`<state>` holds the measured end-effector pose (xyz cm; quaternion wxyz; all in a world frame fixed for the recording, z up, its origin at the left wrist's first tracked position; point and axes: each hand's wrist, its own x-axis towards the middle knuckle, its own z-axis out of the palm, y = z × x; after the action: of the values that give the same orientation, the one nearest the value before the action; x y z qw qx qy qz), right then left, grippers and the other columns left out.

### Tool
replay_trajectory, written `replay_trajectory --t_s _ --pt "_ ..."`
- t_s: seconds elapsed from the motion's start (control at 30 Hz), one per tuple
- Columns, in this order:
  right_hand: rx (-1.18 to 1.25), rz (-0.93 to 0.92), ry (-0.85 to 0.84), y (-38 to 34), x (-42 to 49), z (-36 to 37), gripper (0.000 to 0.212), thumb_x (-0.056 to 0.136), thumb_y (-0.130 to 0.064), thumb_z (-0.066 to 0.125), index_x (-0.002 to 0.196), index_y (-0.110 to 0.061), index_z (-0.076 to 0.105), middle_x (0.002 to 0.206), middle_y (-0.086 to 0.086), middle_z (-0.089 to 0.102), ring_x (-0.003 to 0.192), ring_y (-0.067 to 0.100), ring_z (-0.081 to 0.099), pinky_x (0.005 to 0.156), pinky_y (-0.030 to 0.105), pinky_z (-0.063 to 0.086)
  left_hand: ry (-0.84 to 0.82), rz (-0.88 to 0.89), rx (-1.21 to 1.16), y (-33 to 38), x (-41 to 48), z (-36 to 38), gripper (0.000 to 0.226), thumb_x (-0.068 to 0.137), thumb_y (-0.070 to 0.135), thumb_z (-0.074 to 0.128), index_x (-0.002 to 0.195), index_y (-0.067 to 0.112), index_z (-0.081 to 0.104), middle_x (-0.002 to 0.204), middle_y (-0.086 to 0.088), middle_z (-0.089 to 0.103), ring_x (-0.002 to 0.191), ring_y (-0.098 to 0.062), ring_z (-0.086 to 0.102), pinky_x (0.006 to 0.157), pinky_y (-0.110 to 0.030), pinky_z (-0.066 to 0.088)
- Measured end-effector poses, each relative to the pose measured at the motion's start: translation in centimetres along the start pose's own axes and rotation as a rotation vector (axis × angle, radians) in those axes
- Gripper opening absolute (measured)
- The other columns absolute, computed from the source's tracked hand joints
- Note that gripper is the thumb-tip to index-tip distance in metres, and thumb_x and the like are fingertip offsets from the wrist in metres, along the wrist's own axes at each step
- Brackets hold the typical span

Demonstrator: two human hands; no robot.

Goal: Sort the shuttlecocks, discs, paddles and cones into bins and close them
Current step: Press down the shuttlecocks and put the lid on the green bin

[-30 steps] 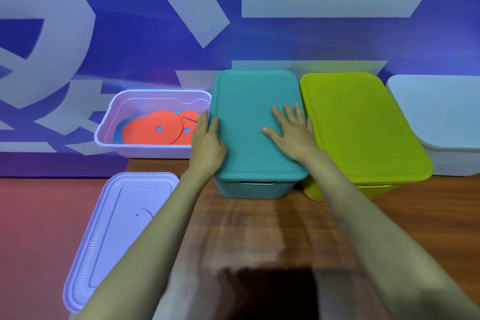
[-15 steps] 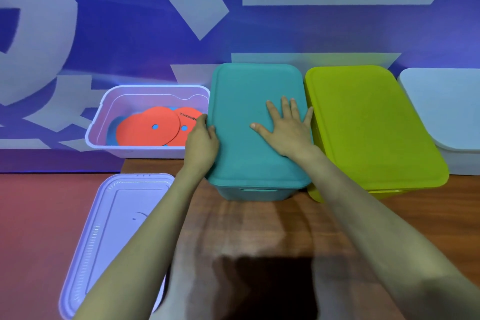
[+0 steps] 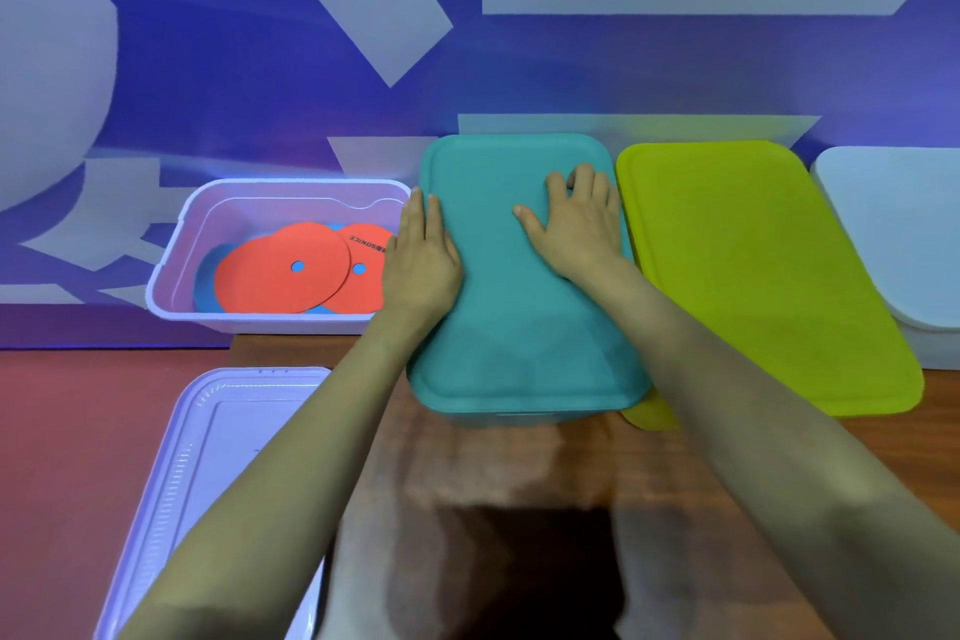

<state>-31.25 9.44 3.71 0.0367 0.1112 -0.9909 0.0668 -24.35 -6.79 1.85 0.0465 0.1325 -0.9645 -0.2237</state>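
A teal bin with its teal lid [image 3: 519,327] on stands in the middle of the row. My left hand [image 3: 422,260] lies flat along the lid's left edge. My right hand [image 3: 576,224] presses flat on the lid's far right part, fingers spread. To the left, an open lilac bin [image 3: 171,270] holds orange discs [image 3: 283,270] over blue ones. Its lilac lid [image 3: 208,473] lies loose at the table's near left. A lime-green bin with its lid [image 3: 753,276] on stands to the right of the teal one.
A pale blue lidded bin [image 3: 904,234] sits at the far right, cut off by the frame. The bins stand on a brown wooden table [image 3: 519,483] against a blue and white wall. Red floor [image 3: 78,431] lies left of the table.
Both hands have slid farther along the teal lid, away from me. My left hand has flattened along the left edge. The view has shifted a little closer.
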Motion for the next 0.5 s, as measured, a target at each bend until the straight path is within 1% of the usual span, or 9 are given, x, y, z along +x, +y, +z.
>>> replay_trajectory --t_s 0.07,0.13,0.23,0.3,0.33,0.4,0.43,0.47,0.5 --pt "0.044 0.024 -0.049 0.0 0.8 0.9 0.064 0.093 -0.058 0.029 0.143 -0.018 0.027 0.153 0.016 0.017 0.142 0.032 0.008 0.115 0.052 -0.001 -0.006 0.004 0.049 -0.2 0.0 0.4 0.053 0.101 0.025 0.025 0.15 0.008 0.012 0.159 -0.009 0.002 0.146 -0.024 0.004 0.116 -0.044 0.016" --pt "0.032 0.019 -0.097 0.1 0.9 1.8 0.068 0.092 -0.063 0.02 0.149 -0.028 0.01 0.158 0.009 0.001 0.145 0.03 -0.007 0.113 0.054 -0.01 -0.007 0.0 0.058 -0.3 -0.2 0.6 0.056 0.101 0.029 0.027 0.15 0.009 0.01 0.159 -0.007 0.001 0.146 -0.025 0.006 0.115 -0.045 0.019" --pt "-0.016 0.007 -0.118 0.4 0.9 2.0 0.071 0.088 -0.069 0.016 0.149 -0.033 0.007 0.159 0.005 0.001 0.145 0.03 -0.006 0.114 0.054 -0.008 -0.008 -0.01 0.004 -0.1 -0.3 0.6 0.056 0.1 0.031 0.03 0.15 0.011 0.013 0.159 -0.005 0.002 0.143 -0.024 0.02 0.11 -0.044 0.029" --pt "-0.029 0.011 -0.106 0.4 1.2 2.0 0.073 0.087 -0.071 0.016 0.149 -0.034 0.008 0.159 0.004 0.002 0.145 0.03 -0.004 0.114 0.054 -0.007 -0.03 -0.036 -0.06 0.1 -0.1 0.3 0.056 0.1 0.033 0.03 0.15 0.016 0.012 0.16 0.002 -0.001 0.137 -0.023 0.032 0.099 -0.039 0.039" --pt "-0.036 0.012 -0.106 0.4 1.2 2.1 0.073 0.087 -0.072 0.015 0.149 -0.034 0.008 0.159 0.005 0.003 0.145 0.03 -0.004 0.114 0.054 -0.006 -0.044 -0.047 -0.091 0.0 -0.1 0.2 0.056 0.1 0.034 0.03 0.151 0.018 0.012 0.159 0.005 -0.003 0.135 -0.021 0.035 0.095 -0.038 0.04" --pt "-0.043 0.008 -0.121 0.3 1.1 2.2 0.074 0.087 -0.072 0.014 0.149 -0.033 0.009 0.158 0.005 0.004 0.145 0.03 -0.003 0.114 0.054 -0.007 -0.071 -0.042 -0.201 -0.2 -0.1 -0.1 0.056 0.101 0.034 0.033 0.15 0.019 0.012 0.159 0.007 -0.004 0.139 -0.017 0.027 0.103 -0.034 0.035" --pt "-0.039 0.008 -0.123 0.3 0.9 2.1 0.074 0.087 -0.072 0.013 0.149 -0.033 0.009 0.158 0.006 0.004 0.145 0.031 -0.004 0.114 0.055 -0.008 -0.079 -0.029 -0.271 -0.2 0.0 -0.1 0.056 0.101 0.033 0.035 0.15 0.018 0.013 0.159 0.006 -0.003 0.143 -0.013 0.02 0.108 -0.03 0.027" --pt "-0.032 0.004 -0.122 0.3 0.9 2.1 0.074 0.087 -0.072 0.013 0.149 -0.032 0.008 0.159 0.006 0.003 0.145 0.03 -0.005 0.114 0.055 -0.009 -0.081 -0.021 -0.317 -0.3 -0.1 -0.2 0.056 0.101 0.032 0.036 0.15 0.017 0.014 0.159 0.006 -0.003 0.144 -0.011 0.014 0.109 -0.025 0.021" --pt "-0.025 0.001 -0.119 0.3 0.9 2.0 0.074 0.087 -0.071 0.012 0.149 -0.032 0.008 0.159 0.006 0.002 0.145 0.03 -0.006 0.114 0.055 -0.01 -0.08 -0.02 -0.328 -0.3 -0.1 -0.2 0.056 0.101 0.032 0.037 0.15 0.017 0.014 0.159 0.005 -0.003 0.144 -0.011 0.012 0.109 -0.023 0.019"
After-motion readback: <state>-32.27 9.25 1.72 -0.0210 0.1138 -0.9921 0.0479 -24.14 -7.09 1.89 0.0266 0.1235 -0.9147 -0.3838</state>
